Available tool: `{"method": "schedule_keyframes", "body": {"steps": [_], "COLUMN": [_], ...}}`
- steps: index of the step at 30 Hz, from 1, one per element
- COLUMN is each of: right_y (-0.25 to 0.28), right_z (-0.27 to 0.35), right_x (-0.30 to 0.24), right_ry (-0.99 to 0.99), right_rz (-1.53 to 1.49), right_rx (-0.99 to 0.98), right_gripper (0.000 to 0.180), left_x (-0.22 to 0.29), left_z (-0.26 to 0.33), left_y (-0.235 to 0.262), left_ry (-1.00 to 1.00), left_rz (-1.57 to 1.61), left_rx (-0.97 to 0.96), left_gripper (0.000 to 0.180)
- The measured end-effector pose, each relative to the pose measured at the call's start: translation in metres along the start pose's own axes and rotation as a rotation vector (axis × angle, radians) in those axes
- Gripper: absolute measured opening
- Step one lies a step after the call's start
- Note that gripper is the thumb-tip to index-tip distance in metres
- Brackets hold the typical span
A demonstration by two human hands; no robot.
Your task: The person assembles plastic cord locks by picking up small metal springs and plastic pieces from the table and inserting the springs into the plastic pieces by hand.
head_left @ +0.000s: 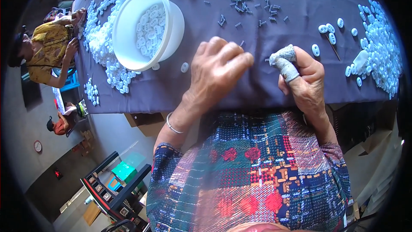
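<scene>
My left hand [216,71] rests palm down on the dark purple cloth [266,81], fingers curled and pointing right, with nothing visible in it. My right hand [302,77] is beside it, fingers pinched together; its thumb and forefinger wear grey fabric wraps [284,62]. Whether a small part sits between those fingertips is hidden. A tiny grey metal piece [242,43] lies just beyond my left fingers. Several small grey metal pieces [249,6] are scattered farther up the cloth.
A white bowl [128,38] holding white plastic parts stands at the left. Heaps of white parts lie around it [103,38] and at the right edge [382,47]. A few white oval pieces [328,30] lie loose. Another person [47,47] works at the table's left end.
</scene>
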State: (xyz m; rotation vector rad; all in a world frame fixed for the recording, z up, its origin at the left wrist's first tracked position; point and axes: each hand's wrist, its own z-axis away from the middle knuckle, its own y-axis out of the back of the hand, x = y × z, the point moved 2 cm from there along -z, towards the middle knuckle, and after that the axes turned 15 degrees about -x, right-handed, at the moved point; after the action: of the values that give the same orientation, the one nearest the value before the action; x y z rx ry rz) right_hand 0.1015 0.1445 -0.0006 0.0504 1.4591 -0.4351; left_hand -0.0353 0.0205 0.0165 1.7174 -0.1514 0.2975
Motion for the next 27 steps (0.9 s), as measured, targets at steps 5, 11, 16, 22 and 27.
{"method": "schedule_keyframes", "body": {"steps": [5, 11, 16, 22, 27], "right_y": [0.001, 0.006, 0.005, -0.001, -0.001], "right_z": [0.002, 0.005, 0.005, 0.006, 0.007], "right_x": [0.000, 0.005, 0.006, 0.006, 0.004], "right_ry": [-0.006, 0.020, 0.022, 0.001, 0.035], "right_rz": [-0.036, 0.001, 0.006, 0.020, 0.129], "right_rx": [0.009, -0.045, -0.053, -0.081, -0.070], "right_gripper": [0.008, 0.014, 0.014, 0.013, 0.009], "left_x": [0.009, 0.007, 0.016, 0.026, 0.026], "left_z": [0.024, 0.052, 0.061, 0.043, 0.040], "left_y": [0.005, -0.001, -0.001, -0.015, -0.019], "left_ry": [-0.079, 0.116, 0.407, 0.458, 0.444], "left_rz": [-0.022, 0.054, 0.074, 0.168, 0.228], "left_rx": [-0.003, 0.072, 0.116, 0.102, 0.116], "left_gripper": [0.029, 0.026, 0.025, 0.025, 0.022]}}
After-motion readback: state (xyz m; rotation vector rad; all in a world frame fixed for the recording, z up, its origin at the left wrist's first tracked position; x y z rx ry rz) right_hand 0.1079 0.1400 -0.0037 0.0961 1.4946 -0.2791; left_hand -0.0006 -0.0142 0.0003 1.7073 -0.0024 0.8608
